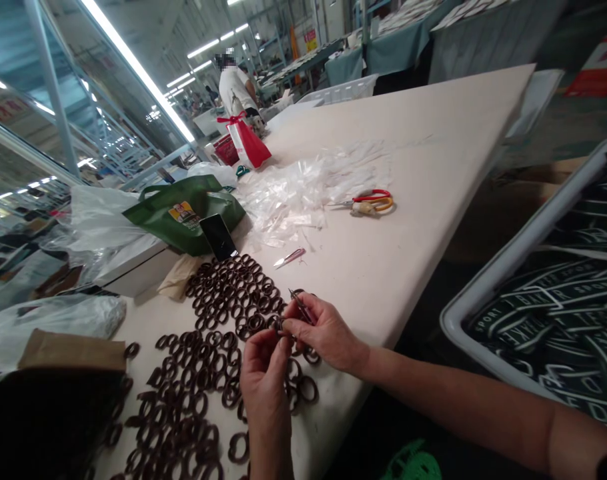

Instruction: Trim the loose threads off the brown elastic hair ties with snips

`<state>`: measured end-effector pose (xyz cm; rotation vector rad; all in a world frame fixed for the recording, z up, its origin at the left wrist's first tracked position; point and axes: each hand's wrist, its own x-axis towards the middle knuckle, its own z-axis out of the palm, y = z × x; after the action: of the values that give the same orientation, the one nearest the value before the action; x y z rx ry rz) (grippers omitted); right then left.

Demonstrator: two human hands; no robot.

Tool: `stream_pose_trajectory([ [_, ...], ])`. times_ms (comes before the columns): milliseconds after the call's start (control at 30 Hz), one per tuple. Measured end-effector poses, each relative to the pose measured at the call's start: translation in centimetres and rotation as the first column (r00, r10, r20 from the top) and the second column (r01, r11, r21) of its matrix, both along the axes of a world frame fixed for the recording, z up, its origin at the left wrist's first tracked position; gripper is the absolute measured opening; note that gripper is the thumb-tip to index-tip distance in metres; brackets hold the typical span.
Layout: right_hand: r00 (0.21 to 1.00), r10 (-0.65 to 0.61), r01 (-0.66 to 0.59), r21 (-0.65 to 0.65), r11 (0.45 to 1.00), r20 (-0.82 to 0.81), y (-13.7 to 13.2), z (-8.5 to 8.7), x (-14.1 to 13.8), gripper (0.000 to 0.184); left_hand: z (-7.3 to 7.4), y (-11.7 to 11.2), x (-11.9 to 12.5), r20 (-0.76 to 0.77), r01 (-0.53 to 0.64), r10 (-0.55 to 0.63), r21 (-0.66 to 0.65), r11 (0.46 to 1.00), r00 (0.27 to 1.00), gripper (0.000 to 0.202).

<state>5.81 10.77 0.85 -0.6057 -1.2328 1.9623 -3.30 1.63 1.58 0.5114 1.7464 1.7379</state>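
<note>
My left hand point(266, 373) is closed, thumb and forefinger pinching a small dark brown loop point(278, 325) that the fingers largely cover. Right beside it, my right hand point(328, 337) is closed around a pair of thread snips point(299, 303), blades pointing up and away to the left. Its thumb and forefinger meet the left fingertips at the same loop. Beneath and around both hands, many similar brown loops point(203, 360) lie spread over the pale table point(373, 267). Another pair of snips point(290, 258) with a pinkish handle rests beyond the hands.
Scissors point(368, 202) with red and yellow handles lie farther back, near clear plastic bags point(303, 190). A phone point(218, 237) leans on a green bag point(183, 213). At right stands a white-rimmed bin point(458, 327) of dark printed straps. A person point(236, 90) stands behind the table.
</note>
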Motion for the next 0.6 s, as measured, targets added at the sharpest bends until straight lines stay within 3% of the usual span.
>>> stream_pose_trajectory([
  [133,1.0,0.014,-0.014,0.006,1.0,-0.017,-0.5,-0.4,0.4,0.023,-0.2,-0.2,0.6,0.025,-0.067,0.066,0.017,0.998,0.997,0.041],
  [300,0.992,-0.065,0.041,0.222,0.974,0.104,-0.8,-0.8,0.8,0.016,-0.6,-0.5,0.4,-0.001,-0.095,0.095,-0.037,0.995,0.995,0.04],
  [433,0.976,-0.078,0.008,0.326,0.945,0.203,-0.7,-0.9,1.1,0.01,-1.4,-1.0,0.3,0.034,-0.07,0.073,-0.082,0.994,0.997,0.033],
  [600,0.956,0.098,-0.16,0.211,0.964,0.278,0.0,-0.8,1.5,0.007,-1.6,-1.6,0.7,0.119,-0.057,0.069,-0.105,0.993,0.99,0.027],
])
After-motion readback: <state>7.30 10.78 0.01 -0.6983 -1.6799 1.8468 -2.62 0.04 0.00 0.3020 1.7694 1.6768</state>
